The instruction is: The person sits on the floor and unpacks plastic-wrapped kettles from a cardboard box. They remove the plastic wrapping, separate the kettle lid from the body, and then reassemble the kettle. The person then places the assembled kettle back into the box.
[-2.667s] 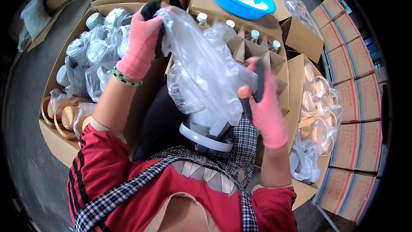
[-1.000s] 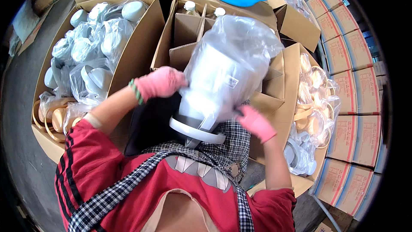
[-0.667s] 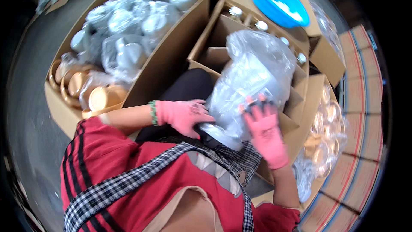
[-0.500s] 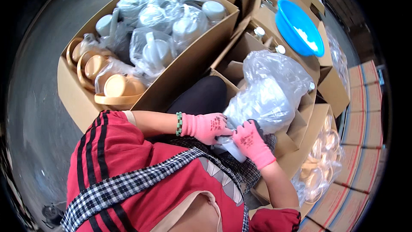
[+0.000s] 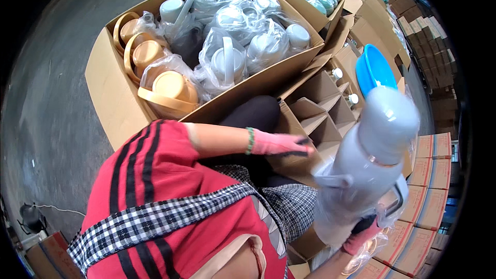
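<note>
A pale grey-blue thermos flask with a domed cap and side handles is lifted and tilted at the right. Clear plastic hangs loosely around its lower part. My right hand, in a pink glove with dark fingertips, grips the flask low on its right side; part of that hand is hidden. To the left of the flask, my left hand is stretched out, fingers extended and holding nothing. That hand is smeared a little by motion and is apart from the flask. Below the flask stands a divided carton.
A large carton at the left holds several plastic-wrapped grey flasks and orange flasks. A blue basin sits behind the divided carton, beside silver-topped bottles. Stacked cartons line the right.
The thermos flask has come up out of its bunched plastic bag into view, raised by my right hand. My left hand has let go of the plastic and straightened. The view has shifted.
</note>
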Motion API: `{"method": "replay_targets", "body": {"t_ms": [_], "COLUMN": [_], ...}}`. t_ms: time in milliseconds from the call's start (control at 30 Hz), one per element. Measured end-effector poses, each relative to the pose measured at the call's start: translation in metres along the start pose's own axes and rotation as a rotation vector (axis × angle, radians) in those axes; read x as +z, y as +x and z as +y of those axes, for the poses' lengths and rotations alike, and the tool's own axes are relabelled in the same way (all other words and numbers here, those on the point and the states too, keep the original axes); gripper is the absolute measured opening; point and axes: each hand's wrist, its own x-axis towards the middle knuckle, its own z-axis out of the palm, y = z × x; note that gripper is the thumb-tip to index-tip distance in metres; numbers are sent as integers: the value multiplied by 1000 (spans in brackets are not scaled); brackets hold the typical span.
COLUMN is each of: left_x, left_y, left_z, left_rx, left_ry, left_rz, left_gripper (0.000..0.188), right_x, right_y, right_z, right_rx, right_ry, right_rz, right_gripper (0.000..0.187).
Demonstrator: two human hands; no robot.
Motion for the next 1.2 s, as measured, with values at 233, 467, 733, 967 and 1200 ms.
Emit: {"method": "replay_targets", "body": {"t_ms": [233, 467, 733, 967, 1200], "left_x": [15, -23, 17, 68, 77], "left_y": [12, -50, -63, -77, -78], "left_z": [21, 126, 172, 147, 144], "left_rx": [197, 645, 695, 799, 529], "left_ry": [-955, -694, 596, 811, 798], "left_rz": [-92, 132, 21, -174, -446], "left_gripper": [45, 75, 66, 61, 50], "right_x": [21, 35, 75, 78, 54], "right_y": [-34, -69, -74, -78, -68], "right_z": [61, 48, 14, 1, -21], "right_rx": [-202, -182, -232, -534, -1123], "right_ry": [-59, -380, -634, -380, -884], "right_rz": [-84, -465, -382, -207, -215], "right_gripper": [19, 51, 37, 66, 42]}}
